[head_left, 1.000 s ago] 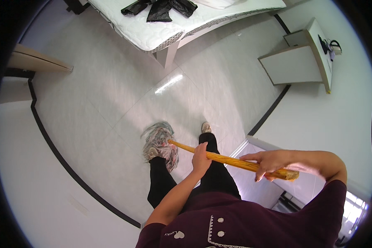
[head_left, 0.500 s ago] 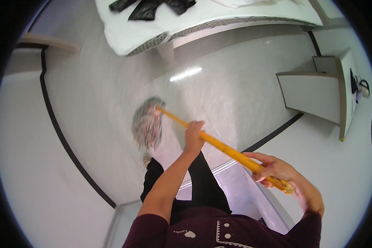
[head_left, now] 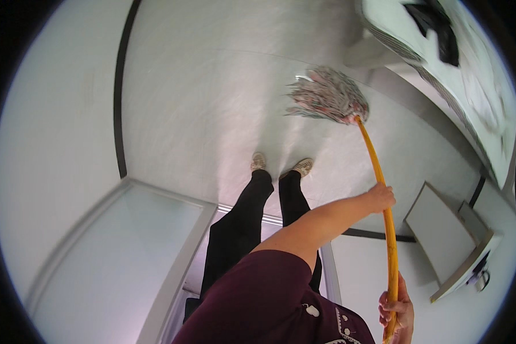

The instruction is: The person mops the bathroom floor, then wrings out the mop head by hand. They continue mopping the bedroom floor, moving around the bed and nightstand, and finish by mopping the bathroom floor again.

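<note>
A string mop with a yellow handle [head_left: 390, 246] slants across the right half of the head view. Its grey and reddish strands [head_left: 327, 96] lie fanned out on the floor, trailing leftward from where the handle joins. Midway down the handle, my left hand [head_left: 379, 198] is closed round it, that arm stretched across my body. Lower, near the handle's top end, my right hand [head_left: 397, 309] has its fingers wrapped round the same handle. My two shoes [head_left: 281, 165] stand on the floor just short of the mop head.
A bed with white bedding [head_left: 481, 97] and a black plastic bag [head_left: 436, 31] is at the upper right. A small white table [head_left: 447, 229] stands along the right wall. A frosted glass door [head_left: 120, 252] is at the lower left. Dark skirting [head_left: 119, 97] edges the pale floor [head_left: 183, 103].
The view has swung leftward, so bed and table sit farther right and lower. The mop head has gone from left of my feet to their far right side. Both hands keep hold of the handle.
</note>
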Tool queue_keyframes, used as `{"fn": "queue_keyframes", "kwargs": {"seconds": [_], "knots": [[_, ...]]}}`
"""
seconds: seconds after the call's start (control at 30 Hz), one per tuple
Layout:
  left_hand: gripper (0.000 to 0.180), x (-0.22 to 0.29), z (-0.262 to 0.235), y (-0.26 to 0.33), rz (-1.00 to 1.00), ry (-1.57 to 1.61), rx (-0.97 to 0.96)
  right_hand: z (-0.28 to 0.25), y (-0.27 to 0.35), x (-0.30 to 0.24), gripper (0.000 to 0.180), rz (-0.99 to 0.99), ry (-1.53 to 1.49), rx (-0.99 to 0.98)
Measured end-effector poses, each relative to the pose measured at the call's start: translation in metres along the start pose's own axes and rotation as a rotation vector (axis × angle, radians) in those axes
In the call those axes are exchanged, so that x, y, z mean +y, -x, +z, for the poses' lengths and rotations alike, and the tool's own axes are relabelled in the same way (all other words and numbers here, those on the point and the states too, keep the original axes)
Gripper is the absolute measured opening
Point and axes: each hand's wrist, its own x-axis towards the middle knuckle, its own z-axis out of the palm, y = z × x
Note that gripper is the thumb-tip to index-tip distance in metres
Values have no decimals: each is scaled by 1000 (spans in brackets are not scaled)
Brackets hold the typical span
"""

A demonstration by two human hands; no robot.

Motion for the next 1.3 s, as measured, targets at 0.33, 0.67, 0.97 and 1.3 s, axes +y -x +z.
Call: {"fn": "queue_keyframes", "kwargs": {"seconds": [0.33, 0.67, 0.97, 1.3], "knots": [[23, -26, -87, 163, -304, 211, 453, 122, 47, -51, 116, 150, 599, -113], [27, -105, -87, 409, -770, 129, 944, 302, -46, -18, 117, 383, 1334, -534], [31, -168, 14, 655, -1153, -97, 1056, 458, -177, 121, 105, 253, 1557, -1080], [14, -132, 145, 581, -1481, 63, 440, 338, -257, 130, 96, 284, 1803, -824]]}}
